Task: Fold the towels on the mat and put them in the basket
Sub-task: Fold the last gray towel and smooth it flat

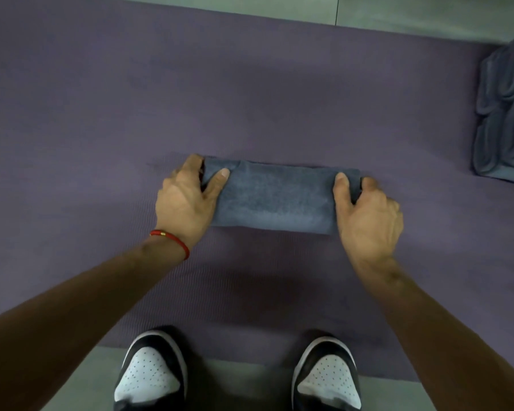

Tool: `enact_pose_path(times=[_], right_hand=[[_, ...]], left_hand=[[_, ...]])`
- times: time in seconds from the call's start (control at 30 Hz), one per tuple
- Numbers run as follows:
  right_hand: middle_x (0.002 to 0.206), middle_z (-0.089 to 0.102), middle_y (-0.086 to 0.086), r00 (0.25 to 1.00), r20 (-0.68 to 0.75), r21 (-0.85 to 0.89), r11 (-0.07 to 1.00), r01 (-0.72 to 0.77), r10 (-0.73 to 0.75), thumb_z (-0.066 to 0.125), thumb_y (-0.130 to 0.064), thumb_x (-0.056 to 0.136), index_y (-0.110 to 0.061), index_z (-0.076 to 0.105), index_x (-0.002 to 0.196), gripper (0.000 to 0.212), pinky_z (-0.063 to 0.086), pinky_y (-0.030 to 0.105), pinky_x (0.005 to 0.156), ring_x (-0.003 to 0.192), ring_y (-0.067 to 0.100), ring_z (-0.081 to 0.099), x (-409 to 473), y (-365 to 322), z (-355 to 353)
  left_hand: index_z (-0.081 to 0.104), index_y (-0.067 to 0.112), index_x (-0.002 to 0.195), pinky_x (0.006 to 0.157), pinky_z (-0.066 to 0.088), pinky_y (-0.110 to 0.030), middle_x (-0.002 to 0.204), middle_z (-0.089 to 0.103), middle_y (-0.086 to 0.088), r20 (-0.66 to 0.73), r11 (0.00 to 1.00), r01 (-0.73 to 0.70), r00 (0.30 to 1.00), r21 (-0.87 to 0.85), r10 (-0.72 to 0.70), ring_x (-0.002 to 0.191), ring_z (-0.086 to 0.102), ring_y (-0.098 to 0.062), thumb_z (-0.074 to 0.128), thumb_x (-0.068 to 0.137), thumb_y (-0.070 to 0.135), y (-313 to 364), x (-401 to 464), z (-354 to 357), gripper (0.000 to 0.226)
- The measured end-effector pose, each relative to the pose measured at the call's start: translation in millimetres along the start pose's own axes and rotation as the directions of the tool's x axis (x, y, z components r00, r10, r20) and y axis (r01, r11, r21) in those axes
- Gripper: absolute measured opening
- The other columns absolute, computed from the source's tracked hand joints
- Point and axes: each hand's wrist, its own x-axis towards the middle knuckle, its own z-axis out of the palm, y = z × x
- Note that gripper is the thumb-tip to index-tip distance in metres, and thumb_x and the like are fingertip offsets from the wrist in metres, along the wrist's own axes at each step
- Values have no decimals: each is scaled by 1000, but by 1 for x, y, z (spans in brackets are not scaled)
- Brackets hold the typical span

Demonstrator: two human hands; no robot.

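Observation:
A blue-grey towel [275, 198], folded into a narrow rectangle, lies in the middle of the purple mat [190, 99]. My left hand [187, 200] grips its left end, thumb on top and fingers curled under the edge. My right hand [368, 212] grips the right end the same way. A pile of similar blue-grey towels [505, 114] sits at the mat's right edge, partly cut off by the frame. No basket is in view.
My two black-and-white shoes [150, 372] stand at the mat's near edge on the grey floor [244, 387]. Grey floor also shows beyond the mat's far edge. A red bracelet [172, 240] is on my left wrist.

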Motion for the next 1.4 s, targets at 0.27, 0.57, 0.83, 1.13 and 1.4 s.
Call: enact_pose_path(times=[0.27,0.57,0.83,1.13,1.4], right_hand=[[162,29,9,755,119,-165,737,655,-645,32,-44,104,-22,36,154,55,17,58,119,149,32,25,-22,-35,-1],[168,11,6,740,306,-232,707,668,-599,22,-50,102,-18,19,160,66,4,65,119,155,26,6,-20,-24,28],[167,-13,4,927,294,-84,960,267,-232,17,-67,96,-20,0,160,81,6,66,120,154,34,-4,-8,-7,27],[156,16,30,941,326,1,995,-99,94,44,-63,96,-12,-24,154,103,35,61,110,148,43,17,-27,-34,11],[119,64,10,735,641,370,750,-549,222,83,-30,81,4,46,133,72,54,38,84,106,27,64,-11,-17,-26]], left_hand=[[45,17,125,79,47,-46,115,57,-11,-55,995,17,998,96,-12,98,60,-35,53,93,38,25,-5,7,39],[21,13,156,117,8,-62,158,33,-6,296,712,-498,867,495,401,148,24,-29,13,103,48,27,-18,36,64],[32,25,152,113,22,-47,143,41,3,442,800,-527,813,285,378,128,40,-21,17,92,56,20,14,20,69],[44,24,140,102,47,-40,133,50,-8,497,957,96,838,272,-225,122,52,-30,80,60,58,30,34,-7,93],[61,17,108,78,58,-32,102,71,-1,559,875,460,770,-150,-308,92,69,-17,97,52,22,24,10,-29,67]])
